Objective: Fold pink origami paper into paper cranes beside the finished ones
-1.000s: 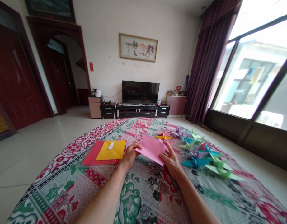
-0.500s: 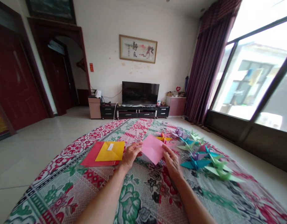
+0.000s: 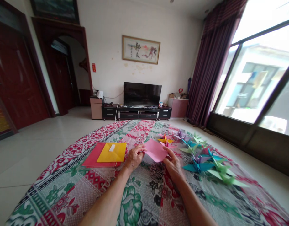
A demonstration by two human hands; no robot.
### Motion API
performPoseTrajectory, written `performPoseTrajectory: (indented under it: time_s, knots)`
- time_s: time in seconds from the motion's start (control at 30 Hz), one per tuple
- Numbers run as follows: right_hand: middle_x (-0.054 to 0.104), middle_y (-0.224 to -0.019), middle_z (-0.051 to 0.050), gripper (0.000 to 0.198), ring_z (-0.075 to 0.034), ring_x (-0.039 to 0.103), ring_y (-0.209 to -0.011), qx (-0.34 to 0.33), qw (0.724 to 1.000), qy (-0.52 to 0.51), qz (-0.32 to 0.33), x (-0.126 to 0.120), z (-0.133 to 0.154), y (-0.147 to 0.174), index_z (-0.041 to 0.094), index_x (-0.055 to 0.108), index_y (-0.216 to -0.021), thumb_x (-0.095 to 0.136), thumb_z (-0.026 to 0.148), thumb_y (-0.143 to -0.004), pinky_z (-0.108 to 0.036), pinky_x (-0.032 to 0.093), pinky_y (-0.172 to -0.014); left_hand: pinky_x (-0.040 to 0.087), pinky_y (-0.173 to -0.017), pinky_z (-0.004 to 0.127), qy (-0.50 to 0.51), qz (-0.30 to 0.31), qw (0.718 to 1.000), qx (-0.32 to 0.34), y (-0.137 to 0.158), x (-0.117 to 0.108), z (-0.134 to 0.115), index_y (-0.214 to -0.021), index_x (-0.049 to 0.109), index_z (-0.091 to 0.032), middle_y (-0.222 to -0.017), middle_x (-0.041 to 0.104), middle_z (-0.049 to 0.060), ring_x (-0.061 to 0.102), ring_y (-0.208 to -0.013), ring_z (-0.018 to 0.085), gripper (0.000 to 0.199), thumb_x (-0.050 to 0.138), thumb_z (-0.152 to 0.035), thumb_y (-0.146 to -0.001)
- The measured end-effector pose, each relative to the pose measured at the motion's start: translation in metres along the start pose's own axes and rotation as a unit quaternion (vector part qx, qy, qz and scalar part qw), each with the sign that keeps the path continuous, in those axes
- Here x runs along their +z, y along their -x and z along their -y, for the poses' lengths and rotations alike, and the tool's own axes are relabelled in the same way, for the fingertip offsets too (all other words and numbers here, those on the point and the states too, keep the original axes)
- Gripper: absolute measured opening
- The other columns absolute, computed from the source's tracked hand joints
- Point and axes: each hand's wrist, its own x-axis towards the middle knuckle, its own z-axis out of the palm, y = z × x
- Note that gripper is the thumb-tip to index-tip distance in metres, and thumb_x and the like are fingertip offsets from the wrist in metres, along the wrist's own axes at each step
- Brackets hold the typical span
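- The pink sheet (image 3: 155, 150) sits between the person's two hands over the middle of the bench (image 3: 132, 204), tilted, one corner pointing my way; whether its low edge brushes the cloth, I can't tell.
- The left hand (image 3: 135, 157) has its fingers clamped on the left corner of the pink sheet, the thumb hard to make out from here.
- The right hand (image 3: 172, 161) grips the opposite side, fingers closed on the paper's edge near the right corner.
- Just beside the left hand, a yellow sheet (image 3: 118, 153) with crease lines lies over a red sheet (image 3: 92, 158), leaving the red showing mainly at the left; a small white slip (image 3: 112, 147) rests on the yellow.
- Just beyond the pink sheet sits an orange crane (image 3: 165, 140), folded paper with wings spread, with pink folded paper close against it.
- Off to the right of the right hand, more folded cranes crowd together: a blue crane (image 3: 197, 168) nearest that hand, a green crane (image 3: 223, 174) beside it, others in purple, green and blue behind.
- Across the room, a dark television (image 3: 142, 94) stands on a low black cabinet (image 3: 128, 115), under a framed picture (image 3: 141, 49).
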Motion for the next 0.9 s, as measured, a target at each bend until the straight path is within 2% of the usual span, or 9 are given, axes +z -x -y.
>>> performPoseTrajectory:
  time_s: [0.17,0.33,0.47,0.53,0.6,0.7,0.77,0.9]
  knots:
    - [0.062,-0.094,-0.003,0.054,-0.015,0.057,-0.078,-0.004,0.999,-0.030,0.016,-0.001,0.004,0.001,0.023,0.053,-0.110,0.054,0.018,-0.056,-0.022,0.043,-0.057,0.042,-0.089,0.030,0.055,-0.045,0.997,-0.043,-0.003,-0.006,0.004,-0.065,0.068,-0.021,-0.096,0.067,0.003,0.058,-0.096,0.019,0.022,0.049,-0.011,-0.061]
    - [0.062,-0.069,0.001,0.040,-0.012,0.053,-0.058,0.025,0.998,0.027,0.041,0.000,0.013,0.005,0.019,0.056,-0.098,0.063,0.026,-0.059,-0.020,0.038,-0.050,0.042,-0.083,0.028,0.077,-0.042,0.994,-0.071,-0.002,-0.009,-0.002,-0.058,0.066,-0.020,-0.095,0.067,0.003,0.058,-0.093,0.020,0.014,0.053,-0.015,-0.060]
    - [0.062,-0.062,0.000,0.031,-0.013,0.055,-0.057,0.019,0.997,0.070,0.024,0.000,0.013,0.005,0.017,0.062,-0.083,0.064,0.040,-0.063,-0.023,0.040,-0.052,0.042,-0.077,0.025,0.095,-0.062,0.990,-0.085,-0.001,-0.009,-0.003,-0.067,0.068,-0.019,-0.083,0.066,0.001,0.057,-0.086,0.019,0.013,0.056,-0.022,-0.063]
    - [0.065,-0.072,-0.004,0.031,-0.017,0.058,-0.065,-0.004,0.997,0.074,0.012,0.000,0.012,0.004,0.016,0.064,-0.077,0.065,0.044,-0.063,-0.025,0.044,-0.055,0.042,-0.066,0.023,0.098,-0.062,0.988,-0.104,-0.001,-0.008,-0.001,-0.071,0.068,-0.017,-0.068,0.063,0.000,0.056,-0.071,0.016,0.016,0.057,-0.028,-0.065]
    - [0.064,-0.097,-0.008,0.031,-0.021,0.060,-0.078,-0.024,0.998,0.056,-0.002,0.000,0.013,0.003,0.017,0.065,-0.074,0.066,0.045,-0.061,-0.027,0.047,-0.059,0.037,-0.055,0.021,0.104,-0.062,0.985,-0.121,-0.001,-0.008,0.002,-0.069,0.067,-0.015,-0.055,0.056,-0.002,0.049,-0.056,0.013,0.021,0.059,-0.035,-0.066]
    - [0.056,-0.118,-0.009,0.038,-0.024,0.060,-0.087,-0.009,1.000,0.027,0.009,0.000,0.015,0.003,0.019,0.067,-0.085,0.067,0.047,-0.061,-0.027,0.049,-0.055,0.032,-0.049,0.020,0.120,-0.061,0.982,-0.129,-0.002,-0.008,0.005,-0.063,0.064,-0.014,-0.048,0.049,-0.004,0.042,-0.048,0.010,0.028,0.060,-0.042,-0.065]
    - [0.060,-0.112,-0.008,0.043,-0.024,0.060,-0.086,0.004,0.999,0.023,0.036,0.000,0.015,0.004,0.020,0.067,-0.091,0.068,0.048,-0.060,-0.027,0.049,-0.054,0.031,-0.048,0.020,0.130,-0.061,0.981,-0.132,-0.002,-0.008,0.005,-0.061,0.063,-0.014,-0.046,0.048,-0.005,0.041,-0.046,0.009,0.029,0.062,-0.043,-0.064]
    - [0.068,-0.083,-0.004,0.036,-0.019,0.060,-0.074,0.023,0.998,-0.006,0.056,-0.001,0.013,0.004,0.017,0.068,-0.081,0.068,0.047,-0.061,-0.028,0.050,-0.061,0.033,-0.047,0.020,0.182,-0.063,0.967,-0.168,-0.002,-0.008,0.000,-0.058,0.061,-0.013,-0.045,0.050,-0.004,0.045,-0.044,0.008,0.029,0.066,-0.041,-0.060]
